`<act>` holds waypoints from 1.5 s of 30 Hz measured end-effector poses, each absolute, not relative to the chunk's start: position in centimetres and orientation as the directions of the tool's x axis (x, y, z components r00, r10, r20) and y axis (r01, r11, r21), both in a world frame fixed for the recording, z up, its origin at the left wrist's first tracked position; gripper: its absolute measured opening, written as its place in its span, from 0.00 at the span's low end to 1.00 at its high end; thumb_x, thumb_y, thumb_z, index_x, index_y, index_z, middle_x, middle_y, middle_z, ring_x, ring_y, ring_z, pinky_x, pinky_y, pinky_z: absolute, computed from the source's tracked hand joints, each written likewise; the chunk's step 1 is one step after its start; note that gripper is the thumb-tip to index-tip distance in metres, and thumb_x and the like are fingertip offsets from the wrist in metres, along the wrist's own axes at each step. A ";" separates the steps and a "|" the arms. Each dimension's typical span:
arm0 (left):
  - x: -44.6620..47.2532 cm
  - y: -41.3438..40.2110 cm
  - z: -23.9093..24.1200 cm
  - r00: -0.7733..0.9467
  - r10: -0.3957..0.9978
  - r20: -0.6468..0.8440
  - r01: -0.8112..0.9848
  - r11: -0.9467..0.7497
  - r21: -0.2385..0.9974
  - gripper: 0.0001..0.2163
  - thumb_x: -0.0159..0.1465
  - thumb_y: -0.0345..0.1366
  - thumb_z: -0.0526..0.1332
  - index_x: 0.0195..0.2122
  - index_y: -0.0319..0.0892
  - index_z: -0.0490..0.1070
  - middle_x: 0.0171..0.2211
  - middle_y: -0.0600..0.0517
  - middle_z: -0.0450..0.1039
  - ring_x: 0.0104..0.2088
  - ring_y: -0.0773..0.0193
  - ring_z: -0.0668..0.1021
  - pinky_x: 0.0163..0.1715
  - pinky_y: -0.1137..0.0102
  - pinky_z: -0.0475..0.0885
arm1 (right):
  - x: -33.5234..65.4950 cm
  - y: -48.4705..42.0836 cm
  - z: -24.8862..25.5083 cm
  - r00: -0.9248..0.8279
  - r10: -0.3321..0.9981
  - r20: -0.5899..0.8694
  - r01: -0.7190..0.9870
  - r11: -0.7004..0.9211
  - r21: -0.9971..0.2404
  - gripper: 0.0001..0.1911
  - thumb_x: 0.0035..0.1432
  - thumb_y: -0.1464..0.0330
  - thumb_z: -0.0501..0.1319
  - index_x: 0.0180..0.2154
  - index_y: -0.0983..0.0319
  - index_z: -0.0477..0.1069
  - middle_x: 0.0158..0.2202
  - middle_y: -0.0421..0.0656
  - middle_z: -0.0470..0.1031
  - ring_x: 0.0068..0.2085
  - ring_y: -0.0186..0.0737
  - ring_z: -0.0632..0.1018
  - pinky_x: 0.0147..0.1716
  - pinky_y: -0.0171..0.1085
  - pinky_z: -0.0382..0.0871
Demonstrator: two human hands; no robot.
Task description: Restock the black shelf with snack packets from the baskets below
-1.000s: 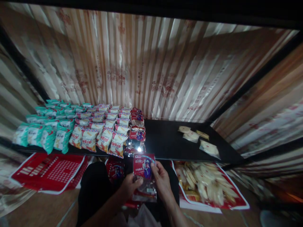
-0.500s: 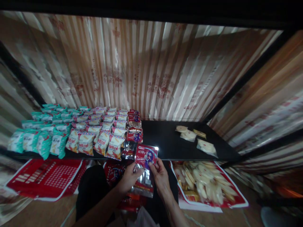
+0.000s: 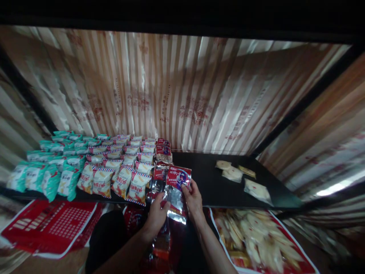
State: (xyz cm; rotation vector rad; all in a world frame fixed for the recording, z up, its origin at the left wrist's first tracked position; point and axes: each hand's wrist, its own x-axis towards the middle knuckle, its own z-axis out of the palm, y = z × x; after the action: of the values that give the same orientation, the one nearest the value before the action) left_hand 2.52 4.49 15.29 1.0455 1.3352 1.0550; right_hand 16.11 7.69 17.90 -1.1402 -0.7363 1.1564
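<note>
A flat red and purple snack packet with a shiny silver lower part is held at the front edge of the black shelf. Its printed top leans toward the shelf. My right hand grips its right edge, thumb on the front and fingers behind. My left hand is closed at its lower left edge, thumb near the silver part; its other fingers are partly hidden. Just left of the held packet stands a row of similar red packets running back along the shelf. White striped snack bags stand beside that row.
Teal snack bags fill the left end of the black shelf. Several pale round packaged items lie at its right. Below are a red basket on the left and a bag of pale packaged discs on the right.
Both hands have brought the packet up and forward against the shelf's front, beside the red row. Its top now tilts toward the shelf. The view has shifted slightly.
</note>
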 end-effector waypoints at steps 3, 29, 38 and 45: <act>3.0 6.2 15.3 -0.075 0.983 -0.170 0.079 0.176 0.981 0.21 0.56 0.34 0.57 0.51 0.35 0.64 0.48 0.42 0.71 0.48 0.57 0.73 0.50 0.66 0.65 | 16.0 9.4 17.7 0.289 0.954 -0.077 -0.266 0.003 -0.964 0.40 0.41 0.58 0.67 0.56 0.58 0.57 0.34 0.40 0.78 0.32 0.41 0.77 0.33 0.38 0.71; 5.0 12.6 15.4 -0.283 0.943 0.177 0.452 -0.032 0.891 0.21 0.51 0.25 0.52 0.47 0.36 0.71 0.61 0.45 0.56 0.63 0.53 0.54 0.63 0.59 0.49 | 13.9 22.1 16.0 0.277 0.936 0.217 0.494 0.055 -0.868 0.24 0.50 0.68 0.54 0.50 0.62 0.68 0.42 0.45 0.77 0.42 0.42 0.76 0.45 0.40 0.68; 4.8 13.0 15.7 -0.267 0.953 0.139 0.504 0.015 0.864 0.22 0.50 0.24 0.53 0.47 0.34 0.70 0.61 0.42 0.56 0.63 0.51 0.54 0.62 0.58 0.49 | 13.4 22.3 15.6 0.211 0.923 0.321 0.697 0.088 -0.712 0.23 0.51 0.71 0.51 0.50 0.64 0.69 0.44 0.48 0.75 0.46 0.44 0.73 0.49 0.41 0.64; 4.7 13.0 16.1 -0.254 0.960 0.121 0.538 0.036 0.842 0.23 0.50 0.24 0.54 0.49 0.33 0.69 0.61 0.42 0.55 0.63 0.50 0.53 0.62 0.59 0.50 | 12.6 22.2 15.5 0.111 0.913 0.393 0.862 0.108 -0.495 0.22 0.56 0.69 0.51 0.53 0.62 0.67 0.60 0.46 0.60 0.62 0.50 0.55 0.56 0.48 0.54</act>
State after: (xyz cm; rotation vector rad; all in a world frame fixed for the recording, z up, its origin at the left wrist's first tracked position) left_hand 4.71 13.00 16.11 1.5105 1.8310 1.1304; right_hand 12.59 22.22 15.54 -1.7406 -1.7381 0.0987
